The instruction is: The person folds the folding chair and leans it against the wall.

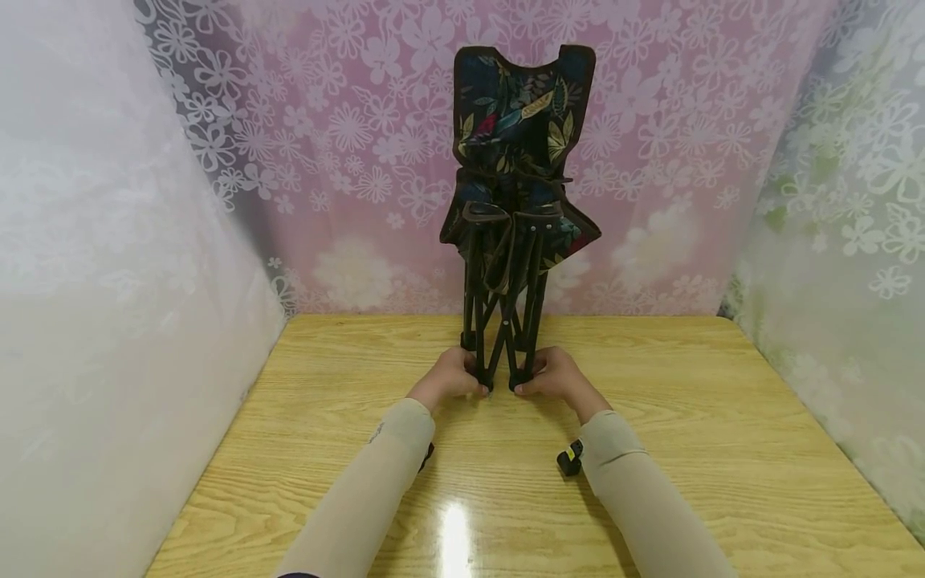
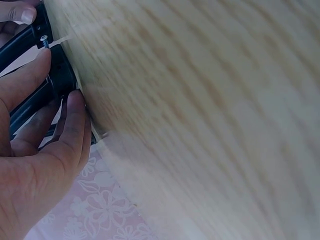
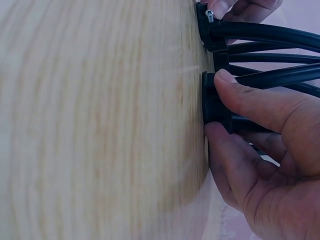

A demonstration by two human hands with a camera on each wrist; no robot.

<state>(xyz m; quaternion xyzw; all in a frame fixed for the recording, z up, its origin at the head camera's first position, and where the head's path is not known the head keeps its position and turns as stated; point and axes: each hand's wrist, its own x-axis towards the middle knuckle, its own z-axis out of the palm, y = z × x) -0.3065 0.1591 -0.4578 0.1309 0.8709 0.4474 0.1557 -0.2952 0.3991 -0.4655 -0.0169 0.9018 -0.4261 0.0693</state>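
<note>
A folding chair (image 1: 510, 104) with dark, leaf-patterned fabric and black tube legs stands upright on the table, its legs drawn close together. My left hand (image 1: 451, 374) pinches the black plastic foot of its near left leg between thumb and fingers. On the near right leg, my right hand (image 1: 558, 376) grips the matching foot (image 3: 216, 100) in the same way. A small silver screw (image 2: 45, 41) sticks out of the left foot (image 2: 63, 75), beside my left thumb. Crossed black tubes (image 1: 505, 323) rise between the two hands, and the rear feet stand just behind them.
The wooden table (image 1: 347, 353) runs to a pink floral curtain (image 1: 347, 160) behind the chair. Pale sheets hang along the left and right sides. A black wrist camera (image 1: 569, 459) sits under the right sleeve.
</note>
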